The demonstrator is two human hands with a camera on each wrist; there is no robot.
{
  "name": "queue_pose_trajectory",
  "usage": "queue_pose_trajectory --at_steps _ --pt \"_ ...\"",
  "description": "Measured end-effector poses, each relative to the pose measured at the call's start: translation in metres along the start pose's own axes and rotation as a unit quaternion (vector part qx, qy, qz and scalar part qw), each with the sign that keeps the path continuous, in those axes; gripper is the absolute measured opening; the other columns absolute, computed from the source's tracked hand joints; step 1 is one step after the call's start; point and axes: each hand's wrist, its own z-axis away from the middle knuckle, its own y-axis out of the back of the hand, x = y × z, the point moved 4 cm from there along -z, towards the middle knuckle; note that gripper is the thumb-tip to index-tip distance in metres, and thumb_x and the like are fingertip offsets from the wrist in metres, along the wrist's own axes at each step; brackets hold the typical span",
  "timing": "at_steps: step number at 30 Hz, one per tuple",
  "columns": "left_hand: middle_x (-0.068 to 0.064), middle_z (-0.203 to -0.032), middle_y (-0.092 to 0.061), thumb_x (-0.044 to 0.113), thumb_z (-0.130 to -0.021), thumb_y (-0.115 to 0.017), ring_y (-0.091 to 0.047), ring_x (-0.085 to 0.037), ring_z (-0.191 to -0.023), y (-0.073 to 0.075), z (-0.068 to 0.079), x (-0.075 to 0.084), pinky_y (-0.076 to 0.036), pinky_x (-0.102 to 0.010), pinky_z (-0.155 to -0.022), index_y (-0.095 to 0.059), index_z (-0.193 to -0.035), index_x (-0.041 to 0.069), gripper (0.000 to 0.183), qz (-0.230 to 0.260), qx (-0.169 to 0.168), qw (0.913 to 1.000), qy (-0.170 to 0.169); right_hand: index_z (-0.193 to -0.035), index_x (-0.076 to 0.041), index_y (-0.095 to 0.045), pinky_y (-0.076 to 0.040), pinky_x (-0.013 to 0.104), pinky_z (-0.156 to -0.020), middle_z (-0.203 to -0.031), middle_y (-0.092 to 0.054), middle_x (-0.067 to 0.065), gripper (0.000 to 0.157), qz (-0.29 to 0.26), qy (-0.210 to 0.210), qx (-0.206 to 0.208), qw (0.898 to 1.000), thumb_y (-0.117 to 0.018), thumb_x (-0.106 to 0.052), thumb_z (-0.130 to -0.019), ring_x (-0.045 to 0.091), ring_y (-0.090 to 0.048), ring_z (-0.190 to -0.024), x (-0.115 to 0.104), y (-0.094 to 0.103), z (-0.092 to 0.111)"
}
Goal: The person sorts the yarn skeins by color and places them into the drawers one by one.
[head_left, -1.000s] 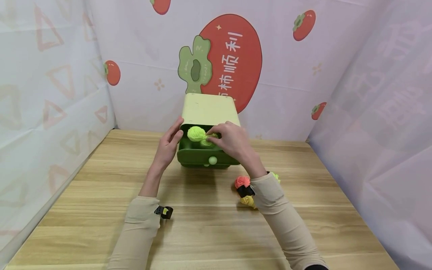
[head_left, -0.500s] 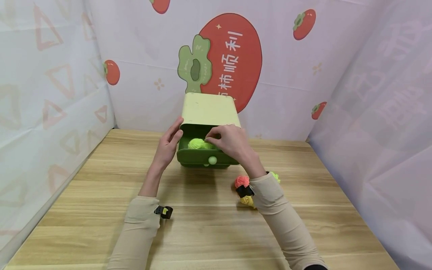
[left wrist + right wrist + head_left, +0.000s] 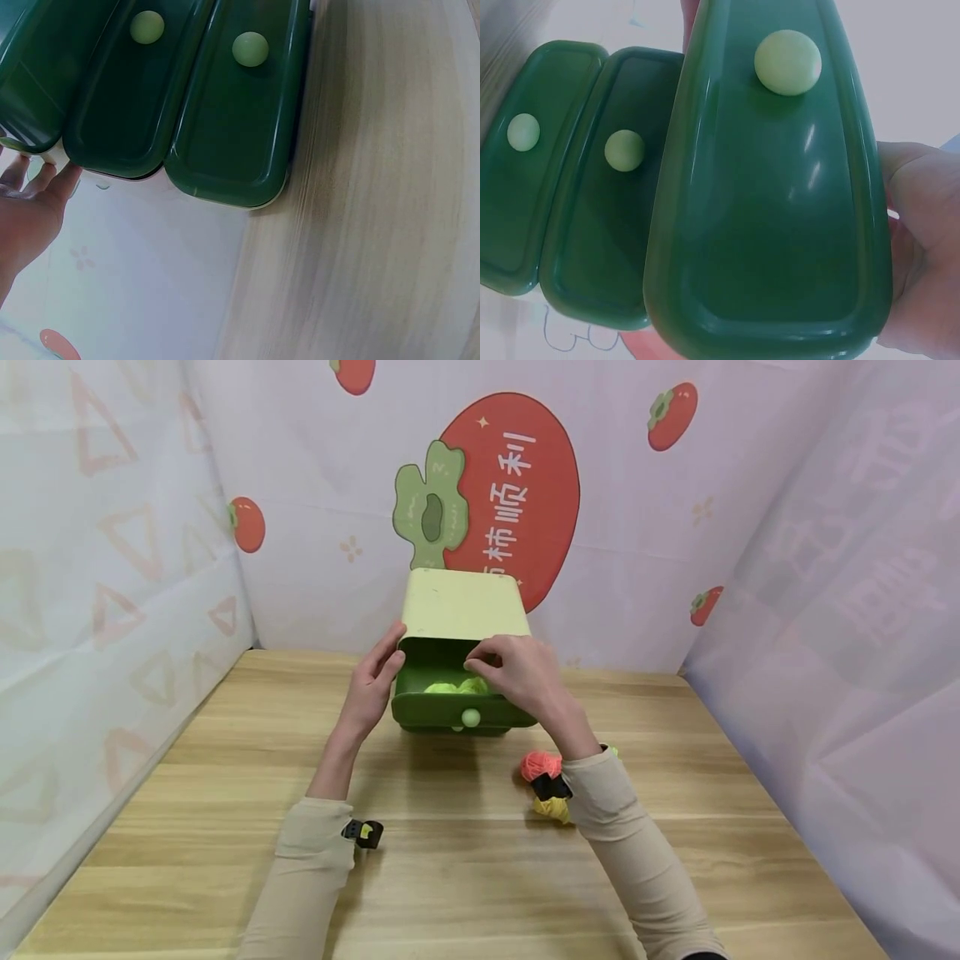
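On the table (image 3: 450, 877), toward the back: a cabinet (image 3: 465, 602), with a back cloth (image 3: 315, 593) behind. Pulled out toward the front, the top drawer (image 3: 431, 710), with yarn (image 3: 456, 688) inside and two lower drawers (image 3: 229, 139) beneath. Against the cabinet's left side, the left grip (image 3: 369, 683); over the drawer's right part, the right grip (image 3: 522, 675). Before the cabinet and to its right, a ball (image 3: 540, 765); nearer the front, a second ball (image 3: 552, 810); farther right, a third ball (image 3: 615, 751), mostly behind the right sleeve (image 3: 611, 802).
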Motion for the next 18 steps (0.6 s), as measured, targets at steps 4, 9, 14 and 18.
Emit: queue_pose_trajectory --at_steps 4,9,14,18 --pt "-0.004 -0.164 -0.027 0.014 -0.105 -0.048 -0.025 -0.019 -0.152 0.0 0.001 -0.002 -0.025 -0.04 -0.124 -0.037 -0.154 0.008 0.05 0.001 -0.002 1.0 0.001 -0.098 -0.023 -0.079 -0.052 0.029 -0.068 -0.091 -0.073 -0.008 0.012 -0.003 0.003 0.007 1.0 -0.071 -0.03 -0.093 0.008 -0.063 -0.077 0.005 0.001 0.003" --pt "-0.004 -0.164 -0.027 0.015 -0.106 -0.047 -0.024 -0.019 -0.152 -0.001 0.0 -0.004 -0.025 -0.041 -0.124 -0.037 -0.154 0.008 0.05 0.002 -0.004 1.0 0.002 -0.099 -0.02 -0.078 -0.051 0.031 -0.068 -0.095 -0.073 -0.005 0.013 -0.011 0.005 0.028 1.0 -0.071 -0.029 -0.093 0.013 -0.062 -0.081 0.012 0.005 0.008" --pt "-0.004 -0.164 -0.028 0.016 -0.106 -0.048 -0.025 -0.018 -0.152 0.0 0.0 -0.003 -0.025 -0.041 -0.124 -0.037 -0.154 0.009 0.05 0.0 0.0 1.0 0.004 -0.099 -0.019 -0.079 -0.051 0.036 -0.076 -0.099 -0.073 -0.002 0.013 -0.015 0.007 0.058 0.998 -0.072 -0.028 -0.092 0.019 -0.061 -0.093 0.018 0.012 0.014" --pt "-0.004 -0.164 -0.027 0.014 -0.106 -0.047 -0.025 -0.018 -0.152 0.0 0.001 -0.002 -0.026 -0.041 -0.123 -0.037 -0.154 0.008 0.05 0.0 -0.005 1.0 0.006 -0.1 -0.016 -0.079 -0.051 0.04 -0.085 -0.1 -0.074 0.001 0.014 -0.03 0.001 0.069 0.997 -0.073 -0.026 -0.092 0.022 -0.061 -0.101 0.025 0.016 0.018"
